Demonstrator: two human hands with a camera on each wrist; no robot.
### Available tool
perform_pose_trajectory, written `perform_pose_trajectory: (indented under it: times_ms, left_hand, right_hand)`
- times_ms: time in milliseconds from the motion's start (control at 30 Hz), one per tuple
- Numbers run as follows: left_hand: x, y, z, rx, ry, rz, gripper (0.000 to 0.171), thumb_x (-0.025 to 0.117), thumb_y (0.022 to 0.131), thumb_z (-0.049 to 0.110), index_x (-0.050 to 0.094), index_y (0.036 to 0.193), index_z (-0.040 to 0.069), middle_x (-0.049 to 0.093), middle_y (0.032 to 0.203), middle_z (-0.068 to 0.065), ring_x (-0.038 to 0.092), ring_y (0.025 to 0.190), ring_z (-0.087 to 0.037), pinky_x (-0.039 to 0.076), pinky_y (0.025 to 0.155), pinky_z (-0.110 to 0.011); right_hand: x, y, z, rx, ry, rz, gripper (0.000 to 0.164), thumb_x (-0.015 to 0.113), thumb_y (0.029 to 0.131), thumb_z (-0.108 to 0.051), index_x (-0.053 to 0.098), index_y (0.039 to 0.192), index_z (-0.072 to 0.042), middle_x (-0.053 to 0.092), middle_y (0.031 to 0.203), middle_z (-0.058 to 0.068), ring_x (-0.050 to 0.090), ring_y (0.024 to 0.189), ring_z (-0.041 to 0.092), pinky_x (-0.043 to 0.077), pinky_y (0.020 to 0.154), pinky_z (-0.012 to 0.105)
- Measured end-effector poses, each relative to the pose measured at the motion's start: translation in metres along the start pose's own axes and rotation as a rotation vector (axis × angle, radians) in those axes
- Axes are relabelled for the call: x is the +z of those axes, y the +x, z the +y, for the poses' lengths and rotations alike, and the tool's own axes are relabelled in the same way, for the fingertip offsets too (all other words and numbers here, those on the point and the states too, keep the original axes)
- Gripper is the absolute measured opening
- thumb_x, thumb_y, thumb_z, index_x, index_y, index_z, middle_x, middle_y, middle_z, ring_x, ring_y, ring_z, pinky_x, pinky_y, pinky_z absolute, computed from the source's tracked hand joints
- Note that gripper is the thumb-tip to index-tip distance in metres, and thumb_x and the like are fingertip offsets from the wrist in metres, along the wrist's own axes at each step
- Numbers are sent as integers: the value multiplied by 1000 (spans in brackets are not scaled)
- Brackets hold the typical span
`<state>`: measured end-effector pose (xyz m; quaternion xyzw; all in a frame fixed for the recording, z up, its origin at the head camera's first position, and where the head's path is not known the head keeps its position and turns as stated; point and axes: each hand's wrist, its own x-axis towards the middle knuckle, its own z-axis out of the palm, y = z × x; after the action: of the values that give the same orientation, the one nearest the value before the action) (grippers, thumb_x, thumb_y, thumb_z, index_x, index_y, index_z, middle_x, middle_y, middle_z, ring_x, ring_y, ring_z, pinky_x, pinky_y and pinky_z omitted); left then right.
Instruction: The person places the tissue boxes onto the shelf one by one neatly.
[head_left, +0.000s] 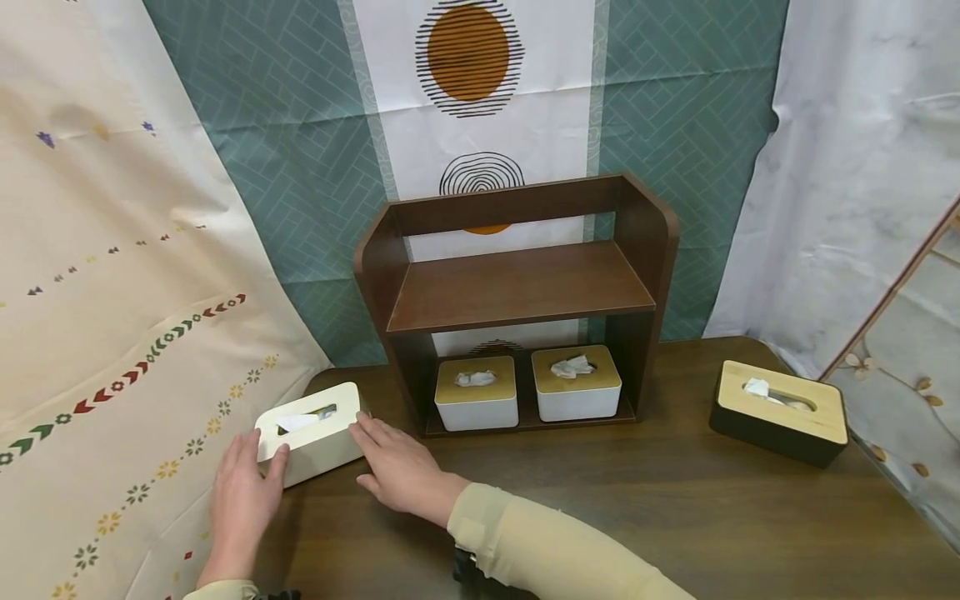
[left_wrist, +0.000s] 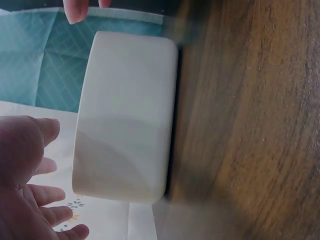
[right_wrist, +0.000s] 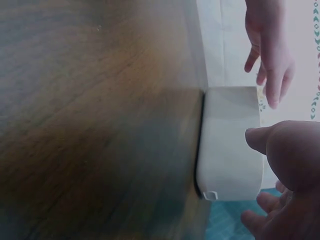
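A cream tissue box with a white tissue in its slot rests on the wooden table at the left. At its left end is my left hand, fingers spread and lightly bent beside the top edge. My right hand reaches across to the box's right end, fingers extended near the corner. The left wrist view shows the plain long side of the tissue box, with the left hand apart from it. From the right wrist, the right hand has its thumb over the upper edge of the tissue box.
A dark brown two-tier shelf stands at the back. On its lower level sit a white tissue box and another white tissue box, both wood-topped. A black tissue box with a wooden lid lies at the right. Patterned cloth borders the left side.
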<state>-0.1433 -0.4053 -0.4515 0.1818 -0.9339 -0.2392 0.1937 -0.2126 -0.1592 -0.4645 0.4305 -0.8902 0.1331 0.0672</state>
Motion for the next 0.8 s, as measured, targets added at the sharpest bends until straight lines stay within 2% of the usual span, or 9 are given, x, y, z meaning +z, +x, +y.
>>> perform_pose_trajectory:
  times_ms: [533,800]
  left_hand:
    - [3,3,-7,-41,3,-47,70,53,117,35,34,164,-13,21,169,-46,24,154,-67,22,123,-77]
    - [3,4,-13,-38,24,-75,75,52,118,37,28,164,-16,20,166,-50,25,150,-70,22,122,-77]
  right_hand:
    - [0,16,-11,-6,-68,-14,78,69,110,-44,36,174,-16,25,182,0,34,162,11,31,126,24]
    - [5,21,-11,0,-111,-63,78,67,111,-46,34,174,-16,26,182,-1,33,162,10,27,127,21]
